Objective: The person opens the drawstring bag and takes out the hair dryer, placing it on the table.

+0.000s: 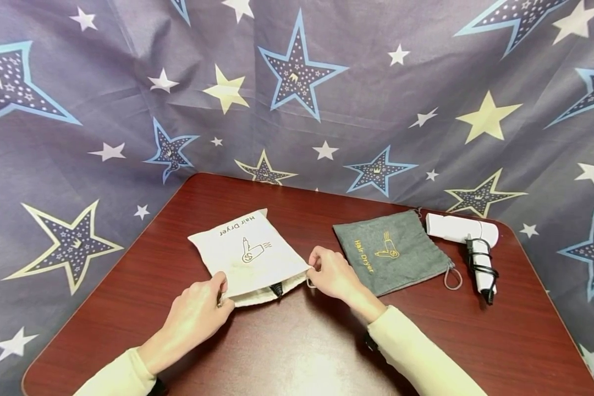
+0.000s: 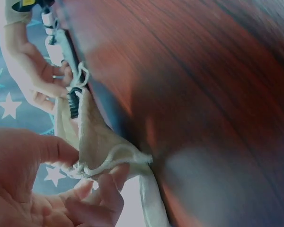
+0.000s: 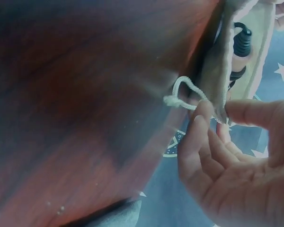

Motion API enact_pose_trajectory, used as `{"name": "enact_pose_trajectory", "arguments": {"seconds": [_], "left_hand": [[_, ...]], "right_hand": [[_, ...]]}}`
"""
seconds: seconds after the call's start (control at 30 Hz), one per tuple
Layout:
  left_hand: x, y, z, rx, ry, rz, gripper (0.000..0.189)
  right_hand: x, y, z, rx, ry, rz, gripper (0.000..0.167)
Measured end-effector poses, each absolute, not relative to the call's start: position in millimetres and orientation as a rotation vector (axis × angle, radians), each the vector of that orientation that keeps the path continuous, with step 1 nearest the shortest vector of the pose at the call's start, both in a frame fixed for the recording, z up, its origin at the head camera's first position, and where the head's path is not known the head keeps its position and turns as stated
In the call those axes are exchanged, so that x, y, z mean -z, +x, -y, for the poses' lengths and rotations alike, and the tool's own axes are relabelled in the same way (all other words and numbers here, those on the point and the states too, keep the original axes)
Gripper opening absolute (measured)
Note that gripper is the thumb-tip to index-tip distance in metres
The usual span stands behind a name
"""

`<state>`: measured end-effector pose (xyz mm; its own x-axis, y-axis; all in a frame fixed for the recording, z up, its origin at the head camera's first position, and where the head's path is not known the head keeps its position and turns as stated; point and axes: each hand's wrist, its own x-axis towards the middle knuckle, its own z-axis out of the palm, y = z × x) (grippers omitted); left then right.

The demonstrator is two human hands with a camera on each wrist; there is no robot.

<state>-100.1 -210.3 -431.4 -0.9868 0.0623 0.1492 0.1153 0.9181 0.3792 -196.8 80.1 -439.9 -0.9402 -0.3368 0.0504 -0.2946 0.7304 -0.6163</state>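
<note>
A white drawstring bag (image 1: pixel 277 247) printed "Hair Dryer" lies on the table, its mouth parted toward me. Inside the mouth shows a black ribbed cord end (image 1: pixel 276 289); in the right wrist view a black cord (image 3: pixel 242 42) winds round a pale handle, the rest hidden by cloth. My left hand (image 1: pixel 198 308) pinches the left corner of the bag's mouth. At the right corner, my right hand (image 1: pixel 337 276) pinches the cloth between thumb and fingers, beside a white drawstring loop (image 3: pixel 189 90).
A grey drawstring bag (image 1: pixel 401 247), also printed "Hair Dryer", lies flat right of my right hand. Beyond it, near the table's right edge, is a white hair dryer (image 1: pixel 462 228) with its black cord wrapped round the handle. A star-patterned curtain (image 1: pixel 317 137) hangs behind the table (image 1: pixel 297 341).
</note>
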Motion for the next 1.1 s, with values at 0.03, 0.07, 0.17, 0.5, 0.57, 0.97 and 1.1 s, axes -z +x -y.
{"name": "enact_pose_trajectory", "arguments": {"seconds": [0.03,0.07,0.17,0.5,0.57,0.97,1.1], "left_hand": [[431.0,-99.8,210.4,0.597,-0.13,2.948,0.017],[430.7,-99.6,210.2,0.6,-0.124,2.947,0.016],[429.9,-100.1,209.4,0.608,-0.109,2.934,0.014],[428.5,-97.5,211.3,0.567,-0.156,2.994,0.018],[427.9,-96.6,212.1,0.56,-0.156,3.005,0.018],[431.7,-93.2,213.2,0.494,-0.208,3.083,0.019],[431.2,-92.9,212.2,0.493,-0.219,3.082,0.019]], "right_hand": [[440.1,-197.3,-80.0,1.044,-0.533,-2.837,0.011],[439.9,-197.7,-80.1,1.081,-0.542,-2.816,0.011],[439.2,-198.5,-80.3,1.138,-0.555,-2.777,0.01],[439.9,-199.5,-82.0,1.042,-0.491,-2.831,0.013],[439.8,-200.2,-82.3,1.036,-0.485,-2.828,0.013],[436.7,-201.1,-81.7,0.907,-0.45,-2.868,0.015],[437.4,-201.8,-80.5,0.861,-0.422,-2.881,0.016]]}}
